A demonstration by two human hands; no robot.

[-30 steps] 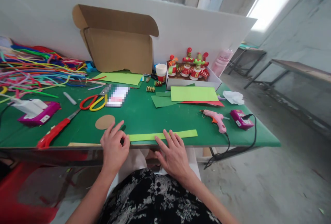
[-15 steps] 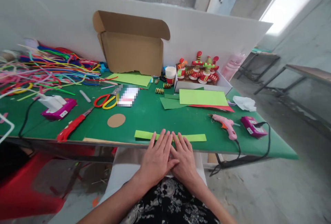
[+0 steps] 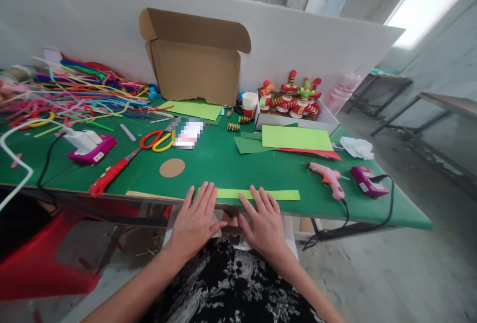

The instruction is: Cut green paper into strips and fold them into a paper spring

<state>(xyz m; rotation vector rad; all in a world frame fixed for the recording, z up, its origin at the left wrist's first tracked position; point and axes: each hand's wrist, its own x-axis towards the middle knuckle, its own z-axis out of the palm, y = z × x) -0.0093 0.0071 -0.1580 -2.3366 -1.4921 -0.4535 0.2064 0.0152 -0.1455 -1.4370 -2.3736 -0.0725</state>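
A lime-green paper strip (image 3: 231, 194) lies lengthwise near the front edge of the green tabletop (image 3: 216, 166). Over its left end, my left hand (image 3: 196, 216) rests flat with the fingers stretched out. My right hand (image 3: 264, 218) is laid on the strip right of its middle, fingers slightly spread and palm down. Bare strip shows between the two hands and again to the right. A brown cardboard disc (image 3: 172, 168) lies just beyond my left hand.
Red-handled scissors (image 3: 112, 174), another pair (image 3: 158, 139) and a purple power block (image 3: 92, 150) are on the left. A pink glue gun (image 3: 328, 176) lies right. Behind stand an open cardboard box (image 3: 196, 72), pipe cleaners (image 3: 93, 89), green paper (image 3: 296, 137) and a box of figures (image 3: 298, 121).
My left hand has slid left along the strip, away from my right hand, to its left end. My right hand has stayed nearly in place. The strip now lies flatter.
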